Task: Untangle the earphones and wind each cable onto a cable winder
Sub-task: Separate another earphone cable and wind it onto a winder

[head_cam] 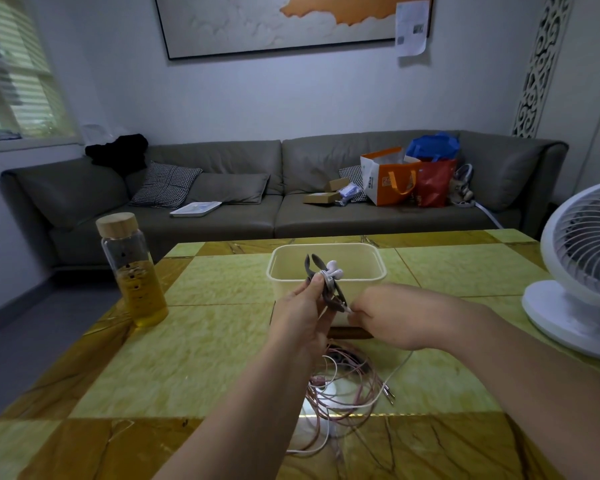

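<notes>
Winding is the step I judge to be in hand: my left hand (300,317) holds the grey cable winder (329,289) above the middle of the table (222,341), its fingers (314,284) curled round the stem, with the white earbuds (333,271) tucked at the top. My right hand (392,318) pinches the white cable (347,308) at the winder's lower end, fingertips pressed together. To do this well I'd keep the cable taut, lay each turn flat beside the last, and feed slack gently from the pink and white tangle (340,386) near the table's near edge, dragging no pink strand along. A cream tub (326,247) stands toward the far edge, a bottle (132,268) at the left edge, a fan (582,268) at the right; a grey sofa (222,202) lines the wall behind
</notes>
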`<state>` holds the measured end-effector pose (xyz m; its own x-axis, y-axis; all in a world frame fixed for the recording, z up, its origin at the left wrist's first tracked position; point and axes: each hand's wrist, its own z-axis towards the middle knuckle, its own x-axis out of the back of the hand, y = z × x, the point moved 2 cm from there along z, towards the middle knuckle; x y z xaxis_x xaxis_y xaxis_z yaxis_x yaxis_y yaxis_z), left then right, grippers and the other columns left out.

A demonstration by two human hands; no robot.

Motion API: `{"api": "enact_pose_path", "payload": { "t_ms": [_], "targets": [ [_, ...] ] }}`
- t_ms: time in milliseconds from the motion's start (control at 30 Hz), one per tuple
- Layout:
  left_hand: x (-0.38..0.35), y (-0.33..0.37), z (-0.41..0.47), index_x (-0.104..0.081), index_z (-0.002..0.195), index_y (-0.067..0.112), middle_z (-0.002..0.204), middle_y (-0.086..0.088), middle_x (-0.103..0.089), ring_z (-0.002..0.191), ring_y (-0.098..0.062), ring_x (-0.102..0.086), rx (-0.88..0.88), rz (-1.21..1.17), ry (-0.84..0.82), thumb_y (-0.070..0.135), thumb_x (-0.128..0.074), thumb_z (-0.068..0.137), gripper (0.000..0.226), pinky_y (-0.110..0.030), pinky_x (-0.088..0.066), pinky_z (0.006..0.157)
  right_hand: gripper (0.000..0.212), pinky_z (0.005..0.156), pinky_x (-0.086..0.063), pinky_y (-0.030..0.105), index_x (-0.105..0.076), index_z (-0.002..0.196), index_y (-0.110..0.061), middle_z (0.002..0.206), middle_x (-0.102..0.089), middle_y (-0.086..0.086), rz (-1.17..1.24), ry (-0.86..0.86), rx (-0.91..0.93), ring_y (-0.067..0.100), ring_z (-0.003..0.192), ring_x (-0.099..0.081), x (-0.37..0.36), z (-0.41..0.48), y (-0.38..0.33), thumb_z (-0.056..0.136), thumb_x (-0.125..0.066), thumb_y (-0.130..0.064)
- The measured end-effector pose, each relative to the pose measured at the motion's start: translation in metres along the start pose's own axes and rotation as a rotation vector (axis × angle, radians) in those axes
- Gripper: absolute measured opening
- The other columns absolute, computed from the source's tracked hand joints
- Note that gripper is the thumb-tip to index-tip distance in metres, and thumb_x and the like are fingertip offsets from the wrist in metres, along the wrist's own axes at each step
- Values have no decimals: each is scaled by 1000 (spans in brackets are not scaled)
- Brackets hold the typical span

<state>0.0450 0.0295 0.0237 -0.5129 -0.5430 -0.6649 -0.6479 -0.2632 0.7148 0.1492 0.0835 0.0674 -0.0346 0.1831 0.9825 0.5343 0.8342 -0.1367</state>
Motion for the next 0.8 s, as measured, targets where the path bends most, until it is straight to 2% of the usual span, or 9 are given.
{"api": "enact_pose_path", "payload": {
  "t_ms": [167, 300, 400, 467, 567, 667, 733, 800],
  "targets": [
    [-1, 0, 1, -71, 83, -1, 95, -3, -74, 74, -8, -66, 17, -44, -14, 9, -50, 98, 28, -19, -54, 54, 36, 53, -33, 25, -50, 72, -15, 68, -47, 0, 40, -11, 29, 20, 67, -48, -3, 0, -1, 103, -35, -26],
    [0, 1, -1, -72, 82, 2, 92, 0, -74, 59, -4, -63, 31, -25, -13, 12, -53, 98, 27, -17, -51, 48, 34, 65, -39, 31, -60, 87, -9, 79, -56, 4, 135, -27, 48, 22, 79, -54, -1, -3, 0, 102, -36, -28],
    [2, 1, -3, -72, 81, 8, 75, 2, -72, 60, -5, -59, 32, 56, 23, 16, -55, 97, 25, -20, -50, 52, 38, 62, -38, 33, -58, 80, -11, 73, -53, 2, 177, 27, 49, 17, 68, -49, 4, -8, 1, 102, -37, -33],
    [2, 1, -3, -71, 83, 8, 72, 2, -71, 64, -6, -58, 24, 70, 22, 16, -54, 97, 24, -21, -51, 55, 38, 59, -37, 33, -61, 81, -10, 69, -51, 1, 168, 88, 49, 16, 62, -46, 7, -10, 2, 102, -38, -33],
    [2, 1, -5, -71, 91, 7, 82, 2, -75, 61, -5, -63, 10, 70, -19, 14, -52, 98, 21, -22, -54, 55, 37, 56, -37, 33, -66, 81, -13, 66, -55, 2, 111, 207, 74, 15, 59, -48, 8, -12, 3, 100, -41, -34],
    [5, -1, -7, -68, 99, 2, 86, -4, -75, 72, -9, -69, -50, 166, -27, 12, -55, 96, 16, -22, -55, 59, 41, 50, -31, 26, -49, 60, -22, 59, -49, -3, 67, 373, 113, 11, 53, -44, 12, -14, 1, 99, -43, -33],
    [5, -4, -9, -63, 109, 0, 97, -10, -71, 83, -13, -68, -111, 283, -32, 13, -59, 94, 20, -24, -55, 65, 41, 50, -29, 23, -44, 57, -26, 58, -46, -7, 60, 407, 164, 8, 53, -44, 16, -14, -1, 98, -45, -33],
    [3, -7, -12, -60, 108, 4, 102, -11, -68, 83, -13, -66, -175, 395, -44, 12, -63, 91, 19, -23, -55, 68, 39, 51, -30, 21, -48, 58, -28, 57, -47, -9, 83, 391, 209, 7, 53, -44, 21, -13, -2, 97, -48, -33]
  ]
}}
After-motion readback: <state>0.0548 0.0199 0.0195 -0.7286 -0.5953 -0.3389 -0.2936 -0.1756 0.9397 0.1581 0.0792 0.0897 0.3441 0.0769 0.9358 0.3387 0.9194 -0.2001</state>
